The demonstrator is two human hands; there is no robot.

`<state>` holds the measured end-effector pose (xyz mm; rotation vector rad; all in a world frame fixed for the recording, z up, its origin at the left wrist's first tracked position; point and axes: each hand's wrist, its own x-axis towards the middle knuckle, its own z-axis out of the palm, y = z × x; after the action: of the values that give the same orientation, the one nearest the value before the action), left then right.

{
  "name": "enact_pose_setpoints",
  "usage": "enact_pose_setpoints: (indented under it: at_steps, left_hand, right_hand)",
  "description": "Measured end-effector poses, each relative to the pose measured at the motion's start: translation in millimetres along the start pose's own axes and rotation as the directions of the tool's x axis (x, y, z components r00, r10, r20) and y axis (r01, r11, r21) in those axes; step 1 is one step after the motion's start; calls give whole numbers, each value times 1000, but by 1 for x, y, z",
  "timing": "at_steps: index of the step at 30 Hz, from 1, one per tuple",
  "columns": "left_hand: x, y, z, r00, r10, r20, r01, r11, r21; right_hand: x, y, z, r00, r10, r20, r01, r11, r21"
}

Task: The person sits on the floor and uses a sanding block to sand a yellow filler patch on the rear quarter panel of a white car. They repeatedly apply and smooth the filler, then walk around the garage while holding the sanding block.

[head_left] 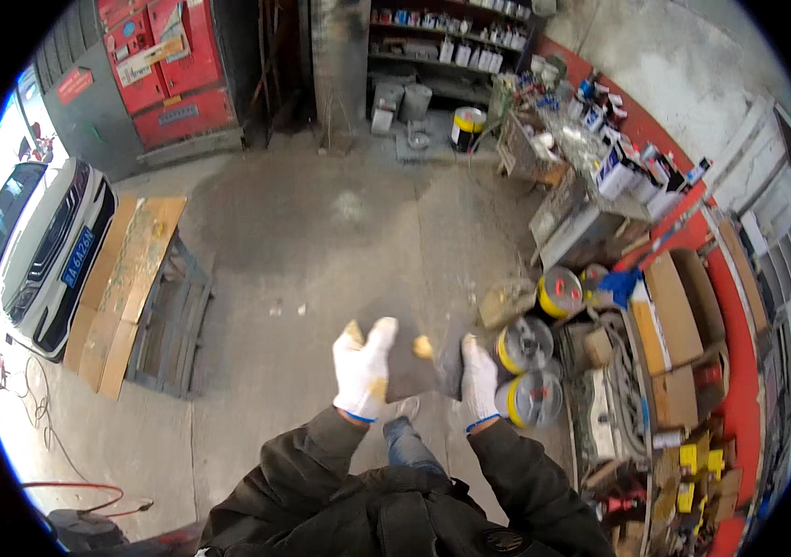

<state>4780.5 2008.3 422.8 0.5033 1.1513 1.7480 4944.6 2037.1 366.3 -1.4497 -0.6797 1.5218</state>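
Both my hands wear white work gloves with yellowish fingertips. My left hand point(363, 367) and my right hand point(477, 379) hold a dark grey flat sheet point(411, 367), like sandpaper or cloth, stretched between them at chest height. The left hand grips its left edge with fingers spread upward. The right hand pinches the right edge, where the sheet folds. Below the sheet I see my jeans leg and shoe over the concrete floor.
Several metal paint cans with yellow rims point(525, 345) stand on the floor to my right, beside a cluttered red shelf point(739, 390) with boxes. A white car point(33, 251) is parked at the left next to wooden boards point(131, 278). A red cabinet point(168, 65) stands at the back.
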Motion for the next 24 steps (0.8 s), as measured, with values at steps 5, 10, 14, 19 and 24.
enact_pose_setpoints:
  at_steps: [5,10,14,19,24]
  left_hand:
    - [135,2,52,991,109,-81,-114,992,-59]
    - [246,7,93,965,160,-207,-175,983,-52]
    - [348,8,101,947,202,-251,-222,974,-51]
    - [486,-4,122,911,344,-228,-346,938,33]
    - [590,-29,176,947,320,-29,-278,860,428]
  right_hand:
    - [100,-102,66,589,-808,19,767,551,-329]
    - [178,-131,122,493,-824,280,870,465,-165]
    - [262,-155,141,529,-664,529,849,401,-345]
    - [391,-200,195,797,-532,286,598,763,-246]
    - [505,-233,263,934,-341,111,351,931,-95]
